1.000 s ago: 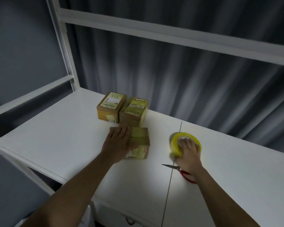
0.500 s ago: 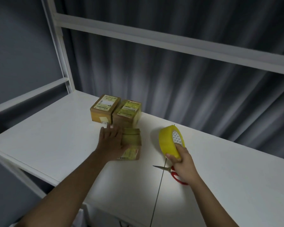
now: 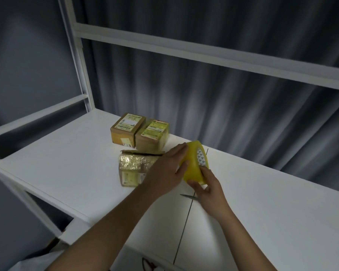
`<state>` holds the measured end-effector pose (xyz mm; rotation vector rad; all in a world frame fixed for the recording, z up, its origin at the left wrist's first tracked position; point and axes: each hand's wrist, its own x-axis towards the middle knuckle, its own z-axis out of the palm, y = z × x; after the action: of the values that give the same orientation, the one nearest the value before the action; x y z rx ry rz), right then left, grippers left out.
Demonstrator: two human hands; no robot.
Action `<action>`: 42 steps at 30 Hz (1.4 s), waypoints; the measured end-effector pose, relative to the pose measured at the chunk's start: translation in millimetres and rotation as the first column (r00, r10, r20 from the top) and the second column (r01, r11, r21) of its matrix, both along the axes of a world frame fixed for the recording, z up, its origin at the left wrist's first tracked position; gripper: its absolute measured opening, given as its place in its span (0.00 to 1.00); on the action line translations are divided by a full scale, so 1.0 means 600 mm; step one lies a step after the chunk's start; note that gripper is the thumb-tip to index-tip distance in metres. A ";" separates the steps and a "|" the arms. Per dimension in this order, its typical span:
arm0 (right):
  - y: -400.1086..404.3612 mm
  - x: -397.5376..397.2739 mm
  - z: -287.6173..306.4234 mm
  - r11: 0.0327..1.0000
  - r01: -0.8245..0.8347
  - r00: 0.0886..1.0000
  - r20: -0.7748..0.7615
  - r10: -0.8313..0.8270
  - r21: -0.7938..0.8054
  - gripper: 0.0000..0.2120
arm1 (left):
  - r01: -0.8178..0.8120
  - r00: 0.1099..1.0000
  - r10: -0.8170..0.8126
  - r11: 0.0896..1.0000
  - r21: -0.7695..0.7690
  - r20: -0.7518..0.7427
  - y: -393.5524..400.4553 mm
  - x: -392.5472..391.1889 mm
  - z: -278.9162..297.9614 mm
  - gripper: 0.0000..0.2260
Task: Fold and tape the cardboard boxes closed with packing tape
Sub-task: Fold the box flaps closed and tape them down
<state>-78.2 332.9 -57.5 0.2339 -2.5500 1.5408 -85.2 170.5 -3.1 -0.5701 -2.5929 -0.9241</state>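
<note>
Your right hand (image 3: 207,187) grips the yellow tape roll (image 3: 195,165); your left hand (image 3: 167,169), fingers straight, touches its left side above the near box (image 3: 134,169).

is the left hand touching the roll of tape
Touching: the head view shows the left hand with fingers laid against the yellow tape roll.
</note>
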 end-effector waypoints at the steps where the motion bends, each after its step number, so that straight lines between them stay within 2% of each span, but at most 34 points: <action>1: -0.001 0.000 0.002 1.000 0.002 1.000 0.016 -0.002 -0.016 0.20 | -0.005 0.999 0.004 1.000 -0.010 -0.049 0.001 0.006 -0.003 0.20; 4: 0.000 0.001 0.005 0.999 0.012 1.000 0.026 -0.011 -0.042 0.21 | 0.001 0.994 -0.004 1.000 -0.027 -0.108 0.005 0.022 -0.008 0.22; 7: 0.000 0.004 0.009 1.000 0.012 1.000 0.004 -0.012 -0.004 0.22 | -0.036 0.983 0.032 0.999 -0.018 -0.179 0.003 0.027 -0.007 0.18; 11: -0.008 0.006 0.014 0.998 0.016 1.000 -0.019 -0.015 0.058 0.25 | -0.122 0.978 0.144 0.981 0.153 -0.148 -0.001 0.011 0.007 0.07; 14: -0.019 0.008 0.019 0.993 0.045 0.998 -0.037 -0.041 0.106 0.26 | -0.208 0.966 0.235 0.952 0.223 -0.103 0.003 0.004 0.016 0.04; 18: -0.024 0.004 0.023 0.989 0.075 0.994 -0.083 -0.065 0.130 0.27 | -0.259 0.944 0.288 0.950 0.177 -0.162 0.016 0.007 0.018 0.04; 22: -0.022 0.004 0.025 0.987 0.033 0.996 -0.082 -0.020 0.156 0.28 | -0.305 0.925 0.318 0.948 0.091 -0.209 0.025 0.007 0.012 0.02; 25: -0.019 0.005 0.025 0.984 0.048 0.997 -0.074 -0.035 0.172 0.27 | -0.294 0.937 0.298 0.955 0.051 -0.182 0.030 0.003 0.009 0.03; 28: -0.014 0.004 0.029 0.986 0.078 0.996 -0.062 -0.070 0.148 0.26 | -0.214 0.963 0.218 0.976 0.041 -0.159 0.028 -0.002 0.002 0.04; 31: -0.006 0.003 0.034 0.987 0.086 0.995 -0.062 -0.078 0.134 0.26 | -0.094 0.994 0.105 0.971 0.221 -0.039 0.020 -0.007 0.010 0.12; 33: 0.000 0.003 0.035 0.988 0.082 0.996 -0.054 -0.076 0.132 0.27 | -0.077 0.996 0.055 0.937 0.341 0.075 0.012 -0.013 0.026 0.12; 36: 0.003 0.009 0.037 0.988 0.051 0.997 -0.063 -0.042 0.148 0.28 | -0.068 0.997 0.054 0.954 0.292 0.054 0.004 -0.016 0.041 0.07; 39: 0.005 0.012 0.046 0.962 0.005 0.994 -0.110 0.026 0.273 0.26 | -0.064 0.998 0.064 0.987 0.146 0.009 0.005 -0.009 0.036 0.08; 42: 0.006 -0.003 0.054 0.945 0.066 0.992 -0.125 -0.027 0.321 0.30 | -0.097 0.995 0.093 0.991 0.090 0.039 0.011 0.001 0.022 0.11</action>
<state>-80.0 336.5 -25.2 0.2913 -2.6784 1.0477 -84.4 176.9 10.4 -0.4060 -2.5670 -1.0242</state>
